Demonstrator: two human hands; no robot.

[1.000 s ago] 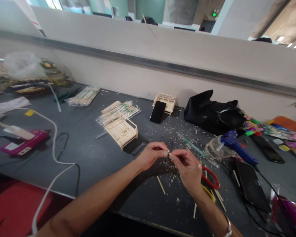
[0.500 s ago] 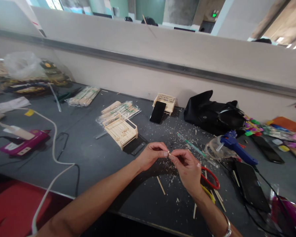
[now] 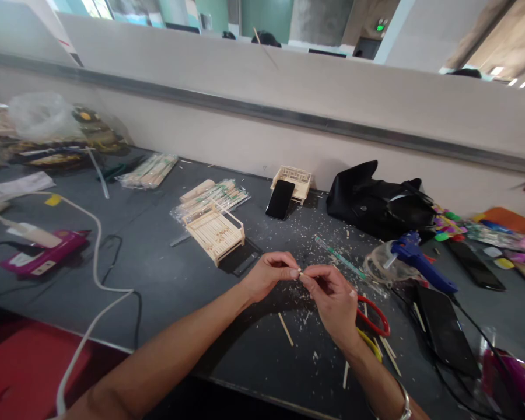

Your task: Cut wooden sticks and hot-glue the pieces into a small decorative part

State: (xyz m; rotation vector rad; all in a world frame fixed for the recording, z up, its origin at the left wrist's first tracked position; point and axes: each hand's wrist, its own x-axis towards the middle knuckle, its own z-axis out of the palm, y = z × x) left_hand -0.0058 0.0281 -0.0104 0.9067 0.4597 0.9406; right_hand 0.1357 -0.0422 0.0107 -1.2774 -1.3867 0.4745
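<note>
My left hand and my right hand meet fingertip to fingertip above the dark table. Between them both pinch a tiny pale wooden piece, mostly covered by the fingers. Beyond my left hand stands a small model made of wooden sticks. A loose stick lies on the table below the hands. Scissors with a red handle lie beside my right wrist, partly hidden by it.
A phone leans on a second stick model near the wall. To the right are a black bag, a blue glue gun and another phone. A purple power strip with a white cable lies left.
</note>
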